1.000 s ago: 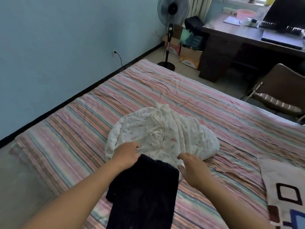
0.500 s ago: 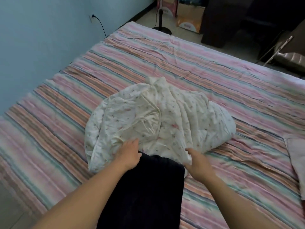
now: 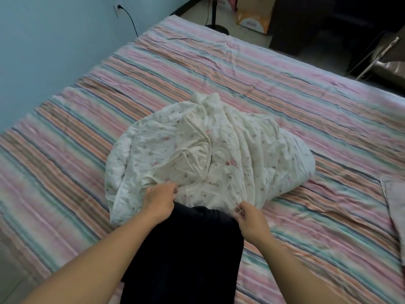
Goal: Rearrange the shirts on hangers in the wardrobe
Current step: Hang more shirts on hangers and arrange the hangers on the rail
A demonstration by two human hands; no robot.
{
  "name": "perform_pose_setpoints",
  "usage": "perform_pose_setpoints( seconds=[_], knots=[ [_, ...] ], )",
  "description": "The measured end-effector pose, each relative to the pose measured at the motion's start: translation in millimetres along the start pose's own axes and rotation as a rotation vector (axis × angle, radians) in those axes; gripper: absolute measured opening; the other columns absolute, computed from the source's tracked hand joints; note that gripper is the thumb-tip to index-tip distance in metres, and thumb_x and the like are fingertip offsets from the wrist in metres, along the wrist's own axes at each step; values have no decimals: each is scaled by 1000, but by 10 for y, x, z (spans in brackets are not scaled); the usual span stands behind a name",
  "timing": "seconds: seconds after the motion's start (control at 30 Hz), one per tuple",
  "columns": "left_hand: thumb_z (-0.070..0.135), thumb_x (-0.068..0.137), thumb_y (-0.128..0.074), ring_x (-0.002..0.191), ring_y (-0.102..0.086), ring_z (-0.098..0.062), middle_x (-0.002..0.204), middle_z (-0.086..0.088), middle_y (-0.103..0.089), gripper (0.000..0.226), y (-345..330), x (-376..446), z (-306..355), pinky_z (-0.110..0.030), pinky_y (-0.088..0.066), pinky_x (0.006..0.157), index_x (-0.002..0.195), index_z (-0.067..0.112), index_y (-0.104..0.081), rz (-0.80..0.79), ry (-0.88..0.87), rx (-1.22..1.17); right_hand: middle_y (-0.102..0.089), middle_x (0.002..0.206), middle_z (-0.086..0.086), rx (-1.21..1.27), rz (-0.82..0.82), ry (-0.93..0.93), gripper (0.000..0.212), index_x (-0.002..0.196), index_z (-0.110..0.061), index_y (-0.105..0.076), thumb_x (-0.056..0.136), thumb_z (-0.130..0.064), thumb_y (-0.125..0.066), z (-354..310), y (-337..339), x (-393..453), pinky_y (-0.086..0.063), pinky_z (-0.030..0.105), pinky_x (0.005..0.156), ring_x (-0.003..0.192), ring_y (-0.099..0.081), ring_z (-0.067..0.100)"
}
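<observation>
A crumpled white floral garment (image 3: 210, 150) lies bunched in the middle of the striped bed (image 3: 285, 88). Its near edge overlaps a dark navy garment (image 3: 186, 255) spread flat toward me. My left hand (image 3: 158, 199) grips the white fabric at its near left edge. My right hand (image 3: 249, 218) pinches the white fabric's near right edge, just above the dark garment. No hanger or wardrobe is in view.
A blue wall (image 3: 43, 51) with a socket and cable runs along the bed's left side. A fan base (image 3: 217, 28), cardboard boxes (image 3: 254, 18), a dark desk (image 3: 306, 25) and a chair (image 3: 385, 62) stand beyond the bed. A pale cloth (image 3: 394, 207) lies at the right edge.
The view tilted down and came closer to the bed. My right hand went from resting open beside the white garment to pinching its edge; my left hand kept its hold.
</observation>
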State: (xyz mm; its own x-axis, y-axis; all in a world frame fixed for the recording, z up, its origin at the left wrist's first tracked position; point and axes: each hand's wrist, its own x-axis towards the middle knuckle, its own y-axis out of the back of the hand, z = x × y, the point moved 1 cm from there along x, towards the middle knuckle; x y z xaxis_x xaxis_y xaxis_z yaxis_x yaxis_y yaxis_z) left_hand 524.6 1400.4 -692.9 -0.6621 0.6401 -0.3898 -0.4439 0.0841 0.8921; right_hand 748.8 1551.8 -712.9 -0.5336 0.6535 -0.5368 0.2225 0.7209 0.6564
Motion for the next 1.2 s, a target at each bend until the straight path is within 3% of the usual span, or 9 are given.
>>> perform_pose_setpoints(
  seconds=[0.17,0.27,0.4,0.57,0.67,0.8,0.9,1.07,1.2],
  knots=[
    [10,94,-52,84,-57,-14,80,14,-56,20,385,-400,-133,-26,-33,72,99,29,-56,-17,-37,-125,-63,88,1,12,0,64,16,84,-18,-50,93,-22,-63,-242,221,-369,-49,35,74,80,-60,19],
    [12,92,-55,83,-57,-15,80,13,-59,21,672,-678,-194,-29,-38,74,99,32,-58,-41,-10,-173,-65,94,-4,16,-25,86,3,92,-22,-59,95,-21,-59,-438,348,-598,-49,34,75,83,-61,14],
    [10,94,-54,85,-59,-16,81,10,-60,20,1044,-1049,-300,-31,-45,81,96,29,-62,-70,30,-267,-62,100,-9,98,-4,156,26,115,-25,-64,96,-10,-57,-777,424,-996,-44,20,76,94,-59,10],
    [20,96,-60,70,-58,-13,77,6,-64,18,1524,-1629,-508,-29,-41,65,81,30,-63,32,56,-435,-61,88,-2,244,-23,190,15,98,-13,-65,95,-1,-56,-1230,510,-1531,-44,18,72,82,-56,17],
    [18,96,-61,72,-62,-19,73,1,-65,15,1784,-2040,-654,-35,-48,72,83,23,-67,65,40,-552,-70,94,-2,193,-11,278,15,98,-19,-66,95,-8,-57,-1531,577,-1891,-51,34,81,83,-63,17],
    [24,94,-65,63,-58,-11,60,10,-59,15,2146,-2711,-797,-30,-44,67,81,26,-71,168,23,-690,-72,84,-3,229,42,350,8,86,-26,-68,93,-27,-65,-1892,685,-2524,-53,38,80,81,-68,16],
    [33,89,-70,64,-62,-11,63,8,-63,11,2436,-3266,-916,-29,-46,67,79,31,-74,250,43,-761,-71,82,2,269,74,406,10,82,-22,-68,91,-27,-68,-2098,701,-3084,-52,42,80,81,-68,20],
    [34,84,-77,68,-67,-7,70,5,-71,7,2891,-4180,-1127,-22,-50,65,80,39,-77,332,24,-812,-72,84,-15,319,122,500,3,86,-30,-71,88,-30,-73,-2445,715,-3945,-53,27,78,81,-66,0],
    [42,77,-78,69,-69,-10,76,3,-73,8,3198,-4927,-1283,-23,-53,64,84,43,-74,399,1,-836,-72,88,-12,250,136,643,6,95,-30,-71,91,-34,-69,-2747,768,-4533,-48,17,73,85,-65,-1]
  ],
)
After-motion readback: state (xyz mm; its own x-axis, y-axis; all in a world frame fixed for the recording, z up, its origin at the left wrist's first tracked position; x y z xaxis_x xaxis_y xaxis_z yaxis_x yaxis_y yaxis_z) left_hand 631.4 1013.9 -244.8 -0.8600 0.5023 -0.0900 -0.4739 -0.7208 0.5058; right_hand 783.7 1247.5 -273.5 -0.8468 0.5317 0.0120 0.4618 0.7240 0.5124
